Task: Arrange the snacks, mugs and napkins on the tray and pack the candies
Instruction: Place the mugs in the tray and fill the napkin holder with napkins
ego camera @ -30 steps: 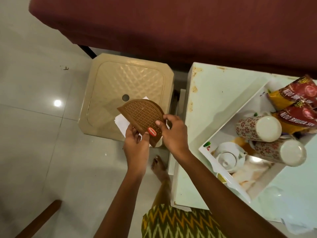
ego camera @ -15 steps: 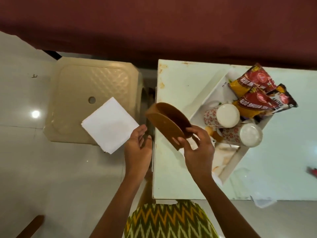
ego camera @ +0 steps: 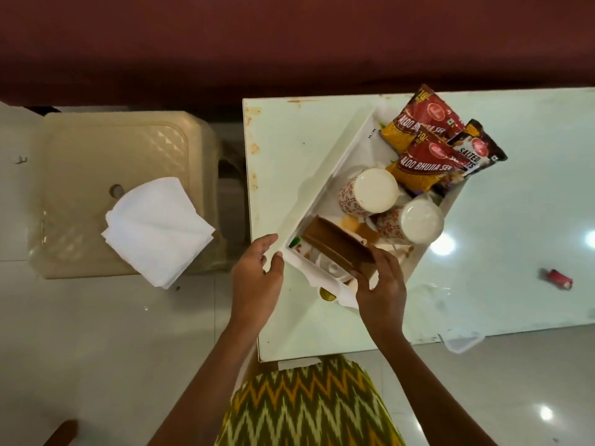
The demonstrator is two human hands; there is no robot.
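Centrally, right hand (ego camera: 381, 286) curling its grip around the near end of a brown napkin holder (ego camera: 336, 249), fingers closed on it, holder sitting upright in the near corner of the white tray (ego camera: 325, 175). Left hand (ego camera: 257, 278) hovering just beside the tray's near left edge, grip open with fingers spread, holding nothing; contact with the rim not clear. Tray lying at an angle on the pale green worktop (ego camera: 515, 188). Two patterned mugs (ego camera: 368, 194) resting on their sides in the middle of the tray, touching one another, pale bases facing the camera, second mug (ego camera: 410, 222) lying nearer the right edge. Three snack packets (ego camera: 421, 120) leaning together at the far end of the tray, two red and yellow, one dark packet (ego camera: 479, 149) overhanging the right edge. Stack of white napkins (ego camera: 157, 230) lying well apart from the tray on a beige plastic stool (ego camera: 96, 149) to the left of the worktop, one corner jutting over the stool's near edge. Small red item (ego camera: 558, 278) lying alone on the right part of the worktop, too small to identify. Clear plastic piece (ego camera: 462, 341) overhanging the worktop's near edge.
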